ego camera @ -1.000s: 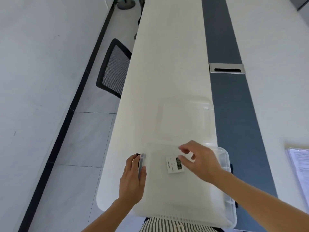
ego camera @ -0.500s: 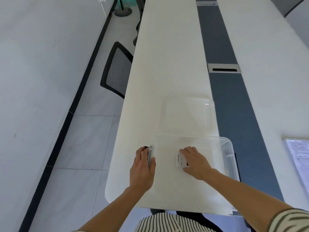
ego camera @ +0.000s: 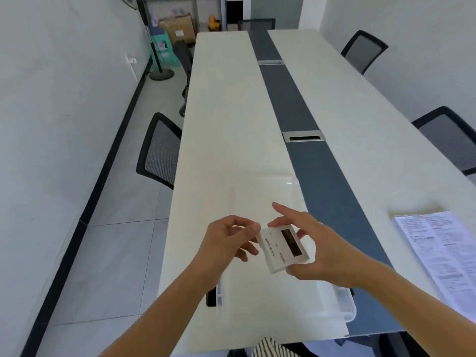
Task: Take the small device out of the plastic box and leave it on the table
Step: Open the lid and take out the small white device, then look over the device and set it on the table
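You held the small device [ego camera: 283,249] in the air above the plastic box [ego camera: 334,302], its dark display facing up. Your right hand [ego camera: 319,251] gripped it from the right side and underneath, with the forefinger raised clear of it. Your left hand [ego camera: 226,243] pinched its upper left corner between thumb and fingertips. The device touched neither the box nor the surface [ego camera: 221,119].

The clear box sat at the near end of the long white surface, just below your hands, and its transparent lid [ego camera: 273,191] lay flat just beyond it. A dark blue strip [ego camera: 291,104] ran down the middle of the surface, with two metal cable slots [ego camera: 304,136] set into it. A stack of printed papers [ego camera: 443,248] lay on the right half, well apart from the box.

Black mesh chairs [ego camera: 159,150] stood along both long sides. The floor [ego camera: 123,207] was pale tile with a dark skirting along the white wall. At the far end of the room stood a fan stand, a green stool and cardboard boxes [ego camera: 180,27].
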`<action>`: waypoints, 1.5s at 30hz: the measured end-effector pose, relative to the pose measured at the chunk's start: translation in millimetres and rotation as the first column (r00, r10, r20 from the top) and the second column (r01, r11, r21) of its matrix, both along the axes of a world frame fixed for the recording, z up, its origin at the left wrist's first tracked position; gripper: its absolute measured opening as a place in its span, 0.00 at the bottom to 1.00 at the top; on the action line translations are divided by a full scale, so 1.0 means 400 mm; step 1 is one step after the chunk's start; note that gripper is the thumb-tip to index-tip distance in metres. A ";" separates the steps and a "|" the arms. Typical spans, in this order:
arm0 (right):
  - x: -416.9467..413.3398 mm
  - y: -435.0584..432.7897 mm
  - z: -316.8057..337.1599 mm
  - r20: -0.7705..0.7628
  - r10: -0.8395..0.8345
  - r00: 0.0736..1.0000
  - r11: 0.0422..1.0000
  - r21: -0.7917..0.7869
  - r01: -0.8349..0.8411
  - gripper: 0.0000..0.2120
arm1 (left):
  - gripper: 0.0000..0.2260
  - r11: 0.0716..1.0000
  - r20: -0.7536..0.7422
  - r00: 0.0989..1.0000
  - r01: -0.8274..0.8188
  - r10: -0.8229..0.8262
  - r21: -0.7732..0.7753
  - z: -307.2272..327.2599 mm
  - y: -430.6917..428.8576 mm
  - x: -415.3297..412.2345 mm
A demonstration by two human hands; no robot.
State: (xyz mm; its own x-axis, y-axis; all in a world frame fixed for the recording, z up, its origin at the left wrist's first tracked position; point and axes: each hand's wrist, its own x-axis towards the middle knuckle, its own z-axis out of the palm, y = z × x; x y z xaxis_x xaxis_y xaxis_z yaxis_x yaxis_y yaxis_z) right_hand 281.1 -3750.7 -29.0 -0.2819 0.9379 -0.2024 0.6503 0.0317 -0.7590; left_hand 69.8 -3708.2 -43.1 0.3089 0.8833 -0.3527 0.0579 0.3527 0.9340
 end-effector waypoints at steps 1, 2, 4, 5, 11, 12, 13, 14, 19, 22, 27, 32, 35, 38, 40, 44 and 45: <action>-0.006 -0.008 0.012 0.003 0.007 1.000 1.000 0.015 -0.007 0.47 | 0.09 1.000 0.024 1.000 0.009 -0.008 -0.014 0.011 -0.005 0.003; -0.011 -0.016 0.021 -0.005 0.008 1.000 1.000 0.030 -0.008 0.46 | 0.07 1.000 0.050 0.999 0.012 -0.010 -0.026 0.021 -0.012 0.004; -0.018 -0.031 0.033 -0.055 -0.005 0.998 0.999 0.049 0.008 0.43 | 0.04 0.999 0.102 0.995 -0.007 0.012 -0.049 0.031 -0.022 -0.004; -0.020 -0.039 0.034 -0.092 -0.023 0.995 0.998 0.058 0.028 0.41 | 0.03 0.998 0.130 0.991 -0.024 0.032 -0.062 0.036 -0.027 -0.011; -0.037 -0.065 0.029 -0.560 -0.352 0.750 0.936 -0.189 0.298 0.17 | 0.08 0.995 0.232 0.968 -0.091 0.096 -0.031 0.050 -0.074 -0.040; -0.039 -0.066 0.029 -0.583 -0.402 0.706 0.915 -0.239 0.324 0.14 | 0.09 0.997 0.209 0.975 -0.073 0.072 -0.001 0.049 -0.082 -0.041; -0.039 -0.066 0.029 -0.597 -0.446 0.667 0.895 -0.292 0.337 0.12 | 0.09 0.998 0.178 0.983 -0.044 0.037 0.035 0.048 -0.089 -0.043; -0.038 -0.064 0.028 -0.608 -0.482 0.630 0.876 -0.349 0.333 0.12 | 0.09 0.996 0.139 0.990 -0.006 -0.006 0.085 0.045 -0.092 -0.046; -0.030 -0.049 0.036 -0.641 -0.587 0.494 0.795 -0.572 0.202 0.14 | 0.18 0.931 -0.078 0.979 0.202 -0.187 0.305 0.050 -0.077 -0.075; -0.043 -0.046 0.044 -0.639 -0.629 0.444 0.763 -0.617 0.192 0.18 | 0.15 0.969 0.080 0.984 0.140 -0.160 0.205 0.066 -0.073 -0.066; -0.074 -0.053 0.052 -0.660 -0.573 0.486 0.819 -0.490 0.300 0.25 | 0.15 0.987 0.061 0.998 -0.007 -0.003 0.162 0.055 -0.071 -0.036; -0.099 -0.055 0.052 -0.613 -0.522 0.592 0.849 -0.308 0.430 0.32 | 0.20 0.988 0.061 0.998 -0.040 0.031 0.151 0.058 -0.071 -0.019; -0.105 -0.055 0.046 -0.630 -0.506 0.589 0.850 -0.246 0.466 0.30 | 0.20 0.991 0.069 0.996 -0.057 0.049 0.124 0.062 -0.069 -0.016; -0.106 -0.056 0.037 -0.634 -0.491 0.597 0.851 -0.206 0.482 0.27 | 0.19 0.993 0.076 0.996 -0.059 0.051 0.102 0.059 -0.066 -0.014; -0.106 -0.056 0.034 -0.635 -0.472 0.612 0.863 -0.189 0.469 0.25 | 0.17 0.994 0.104 0.993 -0.069 0.059 0.089 0.061 -0.064 -0.015; -0.105 -0.057 0.020 -0.627 -0.440 0.643 0.890 -0.210 0.404 0.25 | 0.17 0.996 0.155 0.986 -0.076 0.068 0.050 0.056 -0.056 -0.027; -0.104 -0.058 0.017 -0.617 -0.438 0.654 0.894 -0.220 0.391 0.26 | 0.17 0.996 0.160 0.985 -0.072 0.062 0.054 0.055 -0.055 -0.031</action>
